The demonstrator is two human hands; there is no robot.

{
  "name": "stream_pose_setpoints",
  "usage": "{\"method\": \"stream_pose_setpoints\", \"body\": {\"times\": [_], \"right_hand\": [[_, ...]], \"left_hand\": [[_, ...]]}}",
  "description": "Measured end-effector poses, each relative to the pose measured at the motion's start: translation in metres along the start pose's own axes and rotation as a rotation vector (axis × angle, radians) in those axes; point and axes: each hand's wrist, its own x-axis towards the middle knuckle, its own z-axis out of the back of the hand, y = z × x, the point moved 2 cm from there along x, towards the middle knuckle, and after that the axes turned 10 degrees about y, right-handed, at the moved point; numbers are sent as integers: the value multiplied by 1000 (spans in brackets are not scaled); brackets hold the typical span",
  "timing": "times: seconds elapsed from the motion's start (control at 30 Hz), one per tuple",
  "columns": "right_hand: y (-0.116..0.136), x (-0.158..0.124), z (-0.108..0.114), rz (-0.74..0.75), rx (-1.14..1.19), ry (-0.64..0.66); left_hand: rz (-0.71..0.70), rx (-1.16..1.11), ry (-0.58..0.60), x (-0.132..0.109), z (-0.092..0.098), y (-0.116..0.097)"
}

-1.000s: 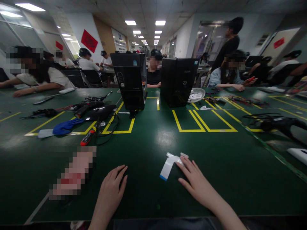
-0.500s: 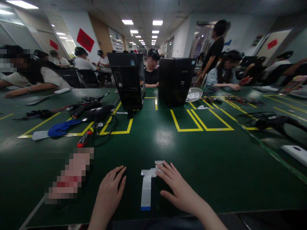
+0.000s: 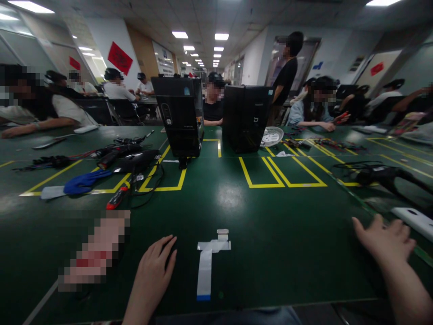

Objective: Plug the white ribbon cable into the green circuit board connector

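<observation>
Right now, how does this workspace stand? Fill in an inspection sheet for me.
Surface: green table, marked with yellow tape.
Work piece: white strip, one end blue, lying on the table.
Clutter: two black computer towers, red-and-black tool, pixelated item, unidentifiable.
Left hand: beside the strip, apart from it, nothing visibly held.
Right hand: fingers spread, nothing visibly held, near a white object.
Cables: dark leads at left, coloured wires at right rear.
Surroundings: seated people, one standing person.
</observation>
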Motion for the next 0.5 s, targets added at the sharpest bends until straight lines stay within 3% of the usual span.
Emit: {"method": "stream_pose_setpoints", "body": {"times": [0.07, 0.17, 0.4, 0.5], "right_hand": [[-28, 7, -2, -163, 41, -3], [-50, 7, -8, -282, 55, 122], [-47, -1, 2, -260, 30, 240], [-53, -2, 0, -243, 14, 220]], "left_hand": [[6, -2, -7, 1, 0, -1], [-1, 6, -7, 3, 1, -2], [-18, 27, 9, 5, -2, 1], [-18, 16, 4, 4, -2, 1]]}}
